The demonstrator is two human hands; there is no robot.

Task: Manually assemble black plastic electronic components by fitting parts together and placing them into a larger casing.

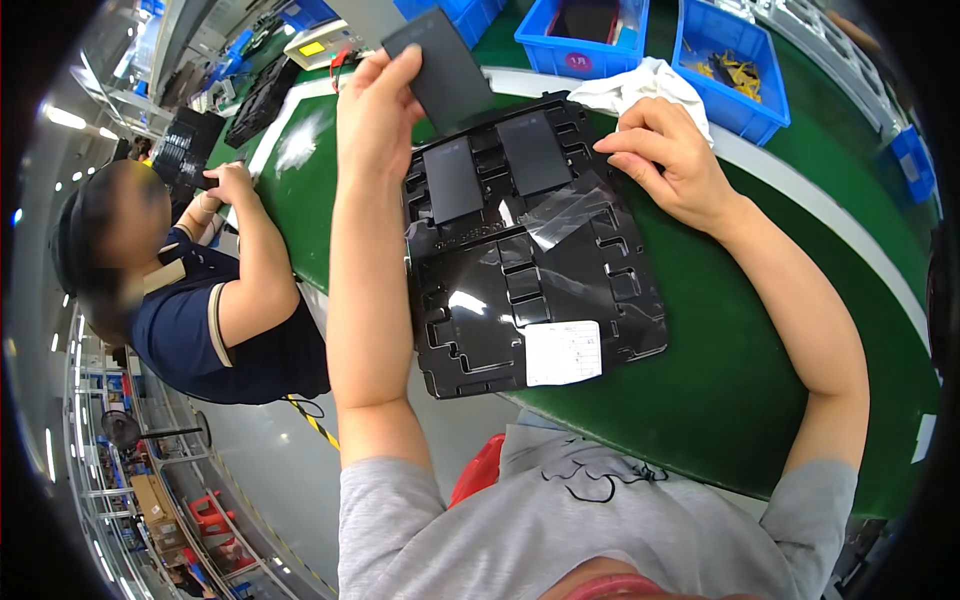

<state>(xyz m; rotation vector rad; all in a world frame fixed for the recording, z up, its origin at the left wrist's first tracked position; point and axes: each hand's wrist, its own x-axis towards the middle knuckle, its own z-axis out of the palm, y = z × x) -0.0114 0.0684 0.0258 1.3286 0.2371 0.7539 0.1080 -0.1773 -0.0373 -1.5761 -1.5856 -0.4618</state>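
My left hand (pixel 378 115) is closed on a thin dark-grey rectangular block (pixel 442 75), gripping it by its left edge above the far end of a black moulded plastic tray (pixel 480 360). Two similar dark blocks, one on the left (pixel 454 180) and one on the right (pixel 534 152), lie in the tray's far pockets. Beside the tray's far right corner, my right hand (pixel 672 165) has thumb and forefinger pinched together; whether something thin is between them cannot be made out. A clear plastic film (pixel 566 214) and a white paper slip (pixel 563 352) rest on the tray.
Behind my right hand lies a white cloth (pixel 650 88). Blue bins stand at the back, one (pixel 583 50) in the middle and one (pixel 735 75) with yellow pieces. An instrument (pixel 318 46) sits at the far left. A co-worker (pixel 215 300) sits on my left.
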